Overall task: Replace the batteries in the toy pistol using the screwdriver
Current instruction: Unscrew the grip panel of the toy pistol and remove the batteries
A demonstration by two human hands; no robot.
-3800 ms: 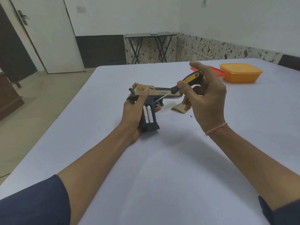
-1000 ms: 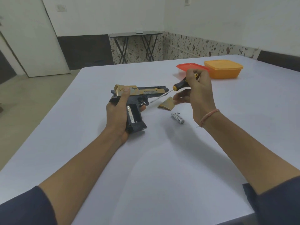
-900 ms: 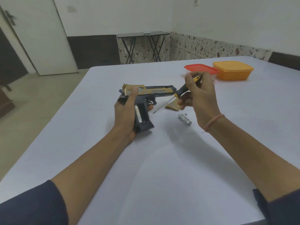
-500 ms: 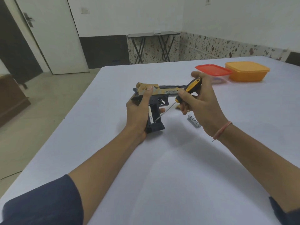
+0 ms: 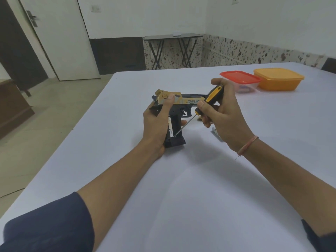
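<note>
Head view, frame centre: left hand [image 5: 156,124] grasps the toy pistol [image 5: 179,110]; right hand [image 5: 222,115] grasps the screwdriver [image 5: 209,100], tip at the battery [image 5: 170,128] in the pistol's grip.

- A loose battery [image 5: 217,135] on the surface [image 5: 200,188] is mostly hidden behind the right grip [image 5: 224,120].
- That grip also covers the muzzle of the toy pistol [image 5: 183,101].
- Contents of the red-lidded tub [image 5: 241,80] are too blurred to tell.

One pistol [image 5: 183,101], one screwdriver [image 5: 214,93], two batteries [image 5: 170,128], two containers [image 5: 278,80]
</note>
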